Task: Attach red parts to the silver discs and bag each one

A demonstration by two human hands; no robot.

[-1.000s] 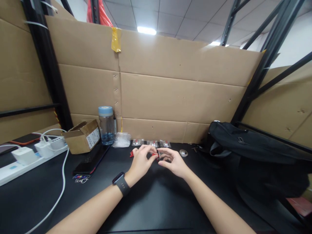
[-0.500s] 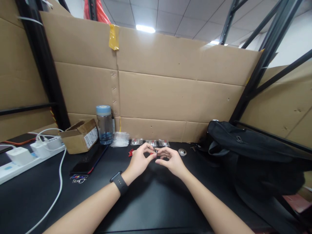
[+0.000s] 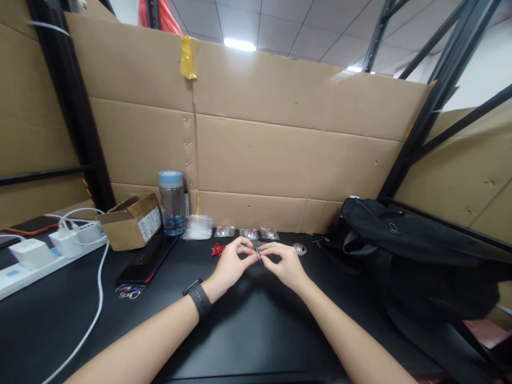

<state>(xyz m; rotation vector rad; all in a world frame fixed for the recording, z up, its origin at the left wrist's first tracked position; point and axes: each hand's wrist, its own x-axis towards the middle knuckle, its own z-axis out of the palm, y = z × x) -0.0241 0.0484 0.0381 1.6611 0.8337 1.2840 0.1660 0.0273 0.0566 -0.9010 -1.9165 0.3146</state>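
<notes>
In front of me, over the black table, my left hand (image 3: 232, 262) pinches a small thin silvery piece (image 3: 257, 252), seen nearly edge-on, with a bit of red at the fingertips. The fingers and thumb of my right hand (image 3: 285, 265) close on the same piece from the other side. Its exact kind is too small to make out. Red cords (image 3: 218, 249) lie in a little heap just beyond my left hand. To the right of my right hand rests a round silvery ring-shaped item (image 3: 300, 249).
Small clear packets (image 3: 225, 231) line the cardboard wall (image 3: 280, 165), beside a stack of clear bags (image 3: 199, 228). At left are a water bottle (image 3: 172, 205), an open carton (image 3: 132, 221), a phone (image 3: 146, 261) and a power strip (image 3: 48, 261). A black backpack (image 3: 420, 256) sits at right.
My right fingers have drawn in against the thin piece, which is now tilted. Both hands have otherwise barely moved, and more of the red cords shows.
</notes>
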